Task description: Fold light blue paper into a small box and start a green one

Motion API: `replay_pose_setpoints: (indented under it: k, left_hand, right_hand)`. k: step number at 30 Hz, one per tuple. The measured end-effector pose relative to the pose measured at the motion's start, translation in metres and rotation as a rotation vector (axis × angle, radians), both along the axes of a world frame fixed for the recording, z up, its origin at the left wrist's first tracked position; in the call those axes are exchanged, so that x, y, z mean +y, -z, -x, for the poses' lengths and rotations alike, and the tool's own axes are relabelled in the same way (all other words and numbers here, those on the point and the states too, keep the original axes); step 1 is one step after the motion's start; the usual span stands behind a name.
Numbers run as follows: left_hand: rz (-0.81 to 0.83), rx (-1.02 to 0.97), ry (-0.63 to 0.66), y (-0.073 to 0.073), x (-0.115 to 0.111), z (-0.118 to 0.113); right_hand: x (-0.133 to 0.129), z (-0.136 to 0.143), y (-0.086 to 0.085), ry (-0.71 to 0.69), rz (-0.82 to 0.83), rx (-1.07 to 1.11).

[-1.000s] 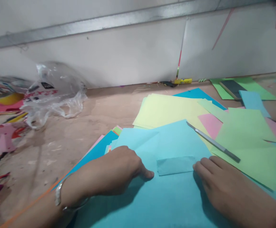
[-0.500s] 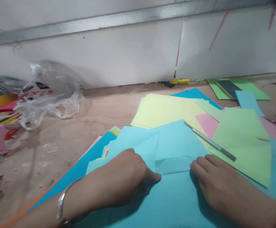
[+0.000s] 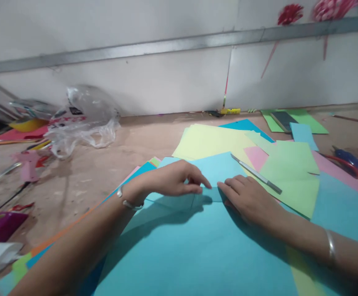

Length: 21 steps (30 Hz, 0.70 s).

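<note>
A large light blue sheet of paper lies before me, with a narrow folded strip along its far part. My left hand is just above the strip, thumb and forefinger apart and nothing between them. Its shadow falls on the sheet. Stretched fingers of my right hand press on the strip's right part and cover some of it. Beyond the right hand a slim grey craft knife rests slantwise across the papers.
Yellow sheets and green paper spread behind and to the right. At left lie a pink glue gun, a plastic bag and a purple object. Blue-handled pliers sit at far right; a white wall stands behind.
My left hand has lifted from the fold, its pointing finger now bent and apart from the thumb. My right hand has shifted left along the strip. The camera view has tilted up and swung left.
</note>
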<state>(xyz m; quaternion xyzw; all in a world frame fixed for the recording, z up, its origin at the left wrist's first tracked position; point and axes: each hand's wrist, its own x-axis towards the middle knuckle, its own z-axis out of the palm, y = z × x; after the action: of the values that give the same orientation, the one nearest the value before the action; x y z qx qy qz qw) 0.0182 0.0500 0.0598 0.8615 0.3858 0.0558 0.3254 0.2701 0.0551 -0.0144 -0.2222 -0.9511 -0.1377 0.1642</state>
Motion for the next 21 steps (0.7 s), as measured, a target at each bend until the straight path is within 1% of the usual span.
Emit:
replay_pose_setpoints:
  k: [3, 4, 5, 6, 8, 10, 12, 13, 15, 18, 21]
  left_hand:
    - [-0.146, 0.065, -0.314, 0.008, 0.000, -0.006]
    - [-0.160, 0.096, -0.395, 0.012, -0.001, -0.009]
    - [-0.156, 0.111, -0.446, 0.016, -0.004, -0.014]
    - [-0.138, 0.111, -0.461, 0.020, -0.006, -0.018]
    - [-0.093, 0.077, -0.420, 0.026, -0.013, -0.029]
    - [-0.080, 0.045, -0.345, 0.029, -0.019, -0.039]
    - [-0.114, 0.040, -0.315, 0.032, -0.024, -0.046]
    - [-0.144, 0.046, -0.331, 0.034, -0.025, -0.048]
    - [-0.214, 0.063, -0.408, 0.038, -0.029, -0.049]
    - [-0.290, 0.080, -0.511, 0.049, -0.035, -0.047]
    - [-0.338, 0.078, -0.551, 0.059, -0.044, -0.047]
  right_hand:
    - [0.001, -0.001, 0.003, -0.051, 0.018, 0.042]
    - [0.000, 0.000, 0.004, -0.060, 0.021, 0.071]
    - [-0.001, 0.000, 0.004, -0.065, 0.027, 0.099]
    - [-0.002, 0.001, 0.003, -0.068, 0.034, 0.127]
    - [-0.005, 0.002, 0.001, -0.076, 0.032, 0.178]
    - [-0.007, 0.002, -0.003, -0.086, -0.026, 0.226]
    - [-0.008, 0.002, -0.007, -0.109, -0.119, 0.264]
    - [-0.007, 0.002, -0.008, -0.126, -0.158, 0.277]
    - [-0.004, 0.002, -0.008, -0.180, -0.189, 0.292]
    - [0.000, 0.002, -0.003, -0.272, -0.140, 0.314]
    - [0.001, 0.002, 0.000, -0.334, -0.111, 0.373]
